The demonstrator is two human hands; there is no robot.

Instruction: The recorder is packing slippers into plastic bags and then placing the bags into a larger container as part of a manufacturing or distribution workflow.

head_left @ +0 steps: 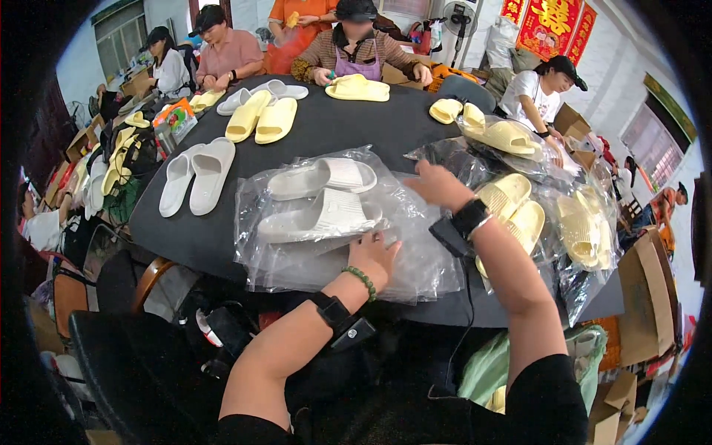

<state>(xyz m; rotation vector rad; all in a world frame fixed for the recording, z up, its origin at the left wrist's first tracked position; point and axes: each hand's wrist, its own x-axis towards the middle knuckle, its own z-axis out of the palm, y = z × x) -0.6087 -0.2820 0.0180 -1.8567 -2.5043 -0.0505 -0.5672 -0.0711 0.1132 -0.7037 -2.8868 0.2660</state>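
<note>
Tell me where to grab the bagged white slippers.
Pinch the bag's loose near edge, coming from the person's side. The white slippers lie flat deeper in, leaving slack film there, where the left hand already rests. Right hand is at the far right edge.

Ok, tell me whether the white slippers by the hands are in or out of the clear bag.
In. The white slippers lie under crinkled film of the clear bag, and the left hand rests at its near edge.

The left hand hides its fingertips in the clear plastic bag; the right hand covers the bag's far edge; bagged yellow slippers right of it blur under film.
</note>
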